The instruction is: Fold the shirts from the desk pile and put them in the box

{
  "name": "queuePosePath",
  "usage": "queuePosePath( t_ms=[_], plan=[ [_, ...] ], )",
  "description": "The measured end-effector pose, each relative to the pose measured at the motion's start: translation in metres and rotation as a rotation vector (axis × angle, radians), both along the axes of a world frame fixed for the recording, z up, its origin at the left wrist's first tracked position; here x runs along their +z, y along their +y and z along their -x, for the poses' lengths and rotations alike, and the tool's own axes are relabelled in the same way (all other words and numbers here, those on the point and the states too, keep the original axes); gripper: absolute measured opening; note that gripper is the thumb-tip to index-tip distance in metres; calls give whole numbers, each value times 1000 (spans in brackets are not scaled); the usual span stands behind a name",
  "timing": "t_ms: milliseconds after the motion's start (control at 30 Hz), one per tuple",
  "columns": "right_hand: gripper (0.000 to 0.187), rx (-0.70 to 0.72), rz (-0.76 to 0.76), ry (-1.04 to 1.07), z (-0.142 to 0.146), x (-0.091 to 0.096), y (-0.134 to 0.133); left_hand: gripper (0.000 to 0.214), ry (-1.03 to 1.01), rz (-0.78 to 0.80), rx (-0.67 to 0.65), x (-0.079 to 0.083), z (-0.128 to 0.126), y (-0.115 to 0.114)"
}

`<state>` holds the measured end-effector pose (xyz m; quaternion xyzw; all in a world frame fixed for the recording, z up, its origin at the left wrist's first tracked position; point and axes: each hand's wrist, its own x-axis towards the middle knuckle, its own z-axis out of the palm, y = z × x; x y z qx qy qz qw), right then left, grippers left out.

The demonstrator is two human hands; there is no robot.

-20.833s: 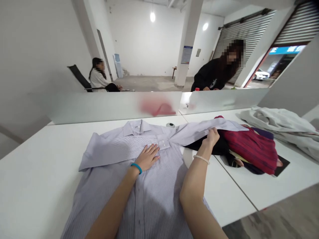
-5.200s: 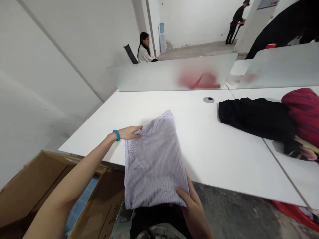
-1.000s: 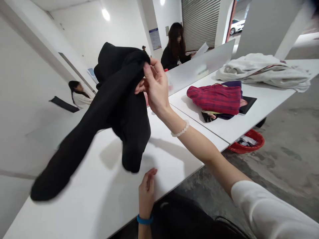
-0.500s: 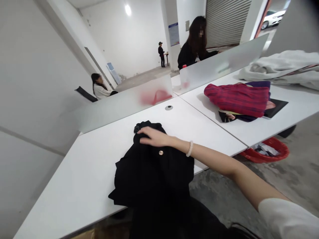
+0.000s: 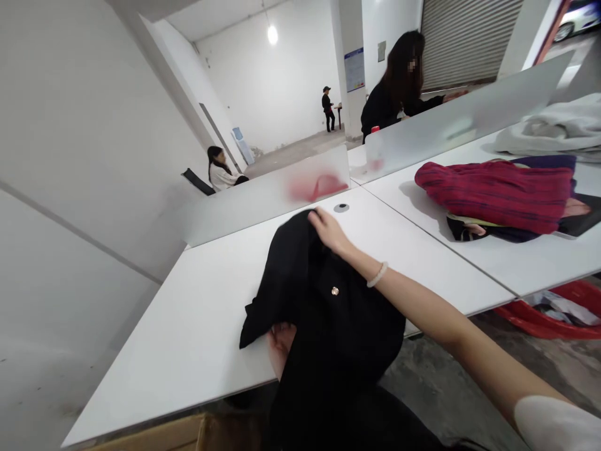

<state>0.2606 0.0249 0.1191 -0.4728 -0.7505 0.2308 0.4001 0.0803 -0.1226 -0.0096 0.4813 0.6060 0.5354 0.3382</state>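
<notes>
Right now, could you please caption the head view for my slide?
Over a white table, right hand pinches black garment that partly covers left hand.

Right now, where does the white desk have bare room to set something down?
Bare desk lies left of the black garment and, cable hole aside, between it and the red plaid cloth. Farther right, that cloth and pale fabric crowd the surface.

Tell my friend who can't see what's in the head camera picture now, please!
A person's right hand holds the far edge of a black garment over a white table, and the left hand is partly covered by it. Red plaid cloth lies to the right, and three people are beyond the frosted screens.
</notes>
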Motion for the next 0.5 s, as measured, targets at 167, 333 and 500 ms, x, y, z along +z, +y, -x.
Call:
queuePosePath(
  t_ms=[167, 333, 500],
  plan=[
    [36, -305, 162, 985, -52, 25, 47, 53, -700, -34, -109, 2, -5, -7],
    [34, -171, 282, 1248, -34, 32, 36, 47, -722, 105, -259, 11, -21, -6],
    [22, 690, 240, 575, 22, 28, -10, 44, -434, 146, -288, 25, -32, 4]
  ],
)
